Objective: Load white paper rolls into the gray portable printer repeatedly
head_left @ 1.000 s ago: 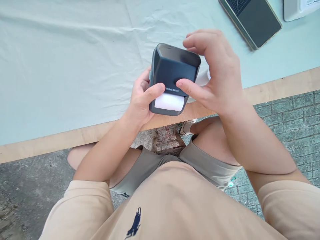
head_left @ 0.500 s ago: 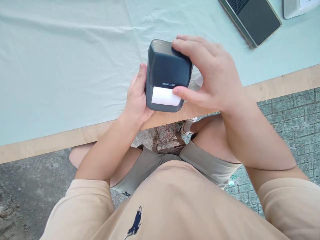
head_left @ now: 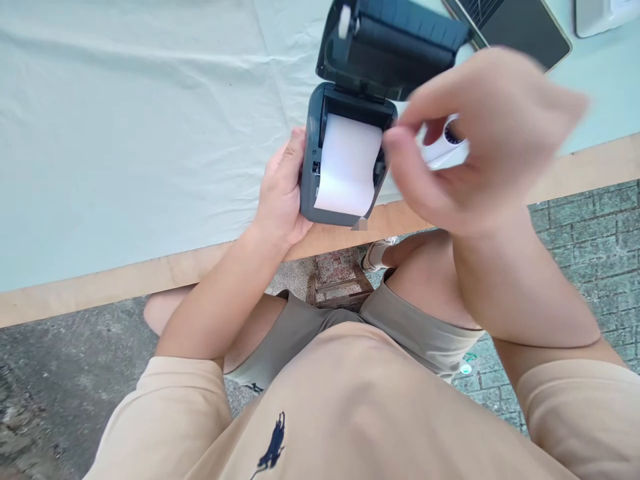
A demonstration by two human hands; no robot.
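My left hand (head_left: 283, 190) is closed around the left side of a dark label printer (head_left: 309, 200). The printer's lid (head_left: 400, 50) is swung up and back, baring the inside. A white label roll (head_left: 350, 160) lies in the compartment, its loose end reaching down to the front edge. My right hand (head_left: 465, 140) is blurred at the printer's right edge, thumb and forefinger curved with a small gap between the tips; nothing shows in it. Behind that hand, another white roll (head_left: 434, 153) with a dark core is partly hidden.
A phone-like dark device (head_left: 523, 33) and a white object (head_left: 603, 17) lie at the upper right of the cloth-covered table (head_left: 140, 133). Its wooden edge (head_left: 165, 267) runs just in front of my body. Below are my legs and a wooden stool (head_left: 337, 287).
The printer's lid has gone from closed to fully raised, exposing the label roll. My right hand has left the lid and moved rightward. My left hand keeps its hold.
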